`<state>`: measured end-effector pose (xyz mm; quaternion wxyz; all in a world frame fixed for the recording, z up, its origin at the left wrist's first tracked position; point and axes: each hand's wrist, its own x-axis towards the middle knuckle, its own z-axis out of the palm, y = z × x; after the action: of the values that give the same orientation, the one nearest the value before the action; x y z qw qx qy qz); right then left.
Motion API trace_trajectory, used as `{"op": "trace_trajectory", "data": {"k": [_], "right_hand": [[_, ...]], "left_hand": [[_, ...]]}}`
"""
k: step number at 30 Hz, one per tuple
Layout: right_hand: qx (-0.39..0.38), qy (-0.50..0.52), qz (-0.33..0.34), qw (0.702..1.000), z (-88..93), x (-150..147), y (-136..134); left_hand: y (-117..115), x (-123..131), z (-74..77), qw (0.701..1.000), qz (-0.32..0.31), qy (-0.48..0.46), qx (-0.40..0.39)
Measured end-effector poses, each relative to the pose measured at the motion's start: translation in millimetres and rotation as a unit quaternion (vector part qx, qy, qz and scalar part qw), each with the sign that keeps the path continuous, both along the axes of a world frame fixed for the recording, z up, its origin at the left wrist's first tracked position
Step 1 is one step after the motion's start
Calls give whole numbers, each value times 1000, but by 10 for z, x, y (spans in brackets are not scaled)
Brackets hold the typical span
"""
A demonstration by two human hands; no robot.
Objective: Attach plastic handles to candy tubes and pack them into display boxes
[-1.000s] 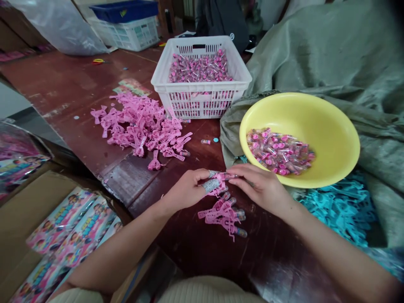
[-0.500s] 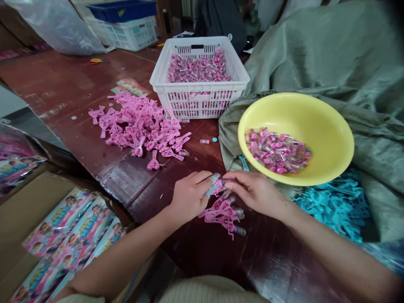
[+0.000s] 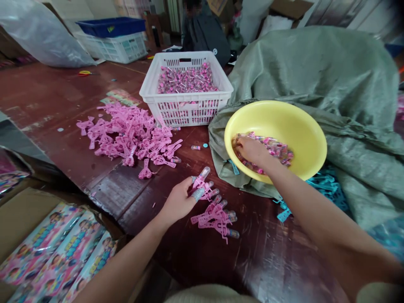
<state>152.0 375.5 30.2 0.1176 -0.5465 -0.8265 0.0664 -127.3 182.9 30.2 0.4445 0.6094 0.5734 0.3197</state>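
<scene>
Right hand (image 3: 252, 151) down inside the yellow plastic bowl (image 3: 284, 118), fingers curled and buried among the pink-capped tubes (image 3: 277, 150); no telling from this view whether any tube sits between them. Left hand (image 3: 178, 204) low over the table, fingers closed in a narrow grip on a pink plastic frame (image 3: 199, 183), with a clear tube (image 3: 205, 172) tilted up just past the fingertips and a strip of silver tape (image 3: 198, 194) wrapped round one finger.

Best handling for pieces this small and slick: a light fingertip pinch, a shallow reach into the bowl, and the wrist kept clear of the rim. On the left side, a firm hold on the frame's flat part rather than on the tube.

Just beside the left hand, a small heap of pink frames with tubes attached (image 3: 217, 216) on the dark red wooden table (image 3: 271, 256). Farther up, a larger tangle of pink frames (image 3: 126, 134), mostly without tubes, and a white plastic crate (image 3: 186, 110) packed with more tubes. Between crate and bowl, a loose tube (image 3: 195, 147) and a small blue disc (image 3: 205, 145), both easy to knock. Under the bowl, a green woven sack (image 3: 315, 71) that gives the bowl an unsteady seat, with blue plastic frames (image 3: 325, 183) alongside. Lower left, a cardboard box of printed cards (image 3: 47, 248) close under the left forearm.
</scene>
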Motion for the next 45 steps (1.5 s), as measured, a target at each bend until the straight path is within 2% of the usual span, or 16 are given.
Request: {"op": "trace_trajectory", "data": {"k": [4,6,8,9,11,13,14,16,20,23,26,29,31,35,40,45], "right_hand": [[-36,-26,4,999,22,24,-12],[-27,-9,14,999,153,37,-213],[-17,81,49,995,310,8,-538],[-26,154,78,985,377,-32,-731],[-95,305,139,937,456,-153,-1116],[-170,384,174,891,450,-284,-1418],[-190,394,181,881,426,-335,-1519],[-182,379,186,888,370,-381,-1628],[-108,328,221,912,345,-327,-1674],[-101,323,232,912,347,-300,-1731],[-163,342,198,904,277,-322,-1842],[-255,375,120,883,153,-363,-1969],[-282,369,59,883,86,-382,-2028],[-287,331,3,899,91,-354,-2015],[-233,328,80,912,203,-262,-1886],[-259,188,90,943,191,-227,-1799]], "left_hand": [[2,10,-27,998,37,-50,-20],[-18,-31,-16,991,67,-108,-39],[-49,-49,12,977,91,-176,-74],[-65,-41,33,969,97,-206,-95],[-90,7,83,955,93,-248,-135],[-107,79,136,948,74,-268,-155],[-113,113,159,948,64,-272,-154],[-124,164,194,953,41,-271,-131],[-171,191,220,972,-10,-228,-61],[-243,188,210,992,-17,-126,7],[-337,197,157,995,-24,-28,89],[-424,224,69,987,-17,21,159],[-457,247,25,981,-10,39,191],[-429,279,44,987,-7,37,158],[-354,254,133,997,-14,0,80],[-326,225,20,995,-24,60,73]]}}
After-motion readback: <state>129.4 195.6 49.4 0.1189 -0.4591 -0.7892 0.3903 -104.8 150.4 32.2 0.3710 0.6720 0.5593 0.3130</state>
